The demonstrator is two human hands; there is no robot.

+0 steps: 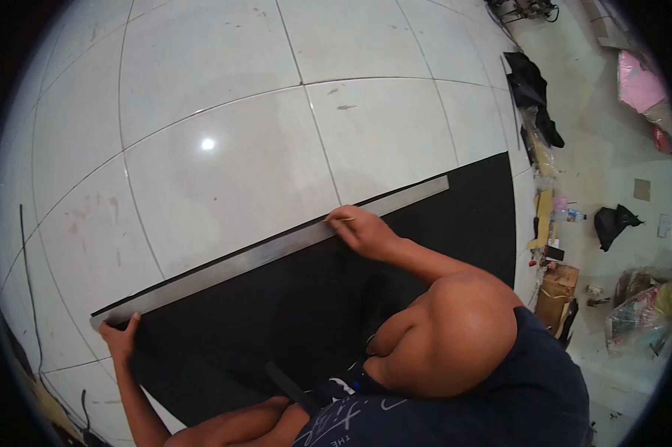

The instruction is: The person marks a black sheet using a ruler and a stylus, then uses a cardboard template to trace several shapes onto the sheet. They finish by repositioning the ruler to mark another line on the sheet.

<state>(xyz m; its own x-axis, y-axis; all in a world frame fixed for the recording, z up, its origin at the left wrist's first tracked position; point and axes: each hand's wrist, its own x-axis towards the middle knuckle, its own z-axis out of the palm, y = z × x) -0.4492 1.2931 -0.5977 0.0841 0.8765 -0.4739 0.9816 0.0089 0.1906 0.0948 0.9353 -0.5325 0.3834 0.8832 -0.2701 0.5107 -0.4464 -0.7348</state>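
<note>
A long metal straightedge (254,259) lies slantwise on black sheet material (276,313), close to the material's upper edge. At the straightedge's left end, my left hand (120,339) has thumb and finger pressed on it, spread a little apart. My right hand (363,232) is closed with its fingertips pinching a thin, yellowish pencil-like stick (343,220) at the straightedge's upper edge, right of its middle. The stick's tip is too small to make out.
White floor tiles (217,171) spread beyond the black material. Along the right stand a cardboard box (558,287), a plastic bottle (574,215), a black bag (615,223) and plastic-wrapped items (641,313). A dark cable (29,298) runs along the far left.
</note>
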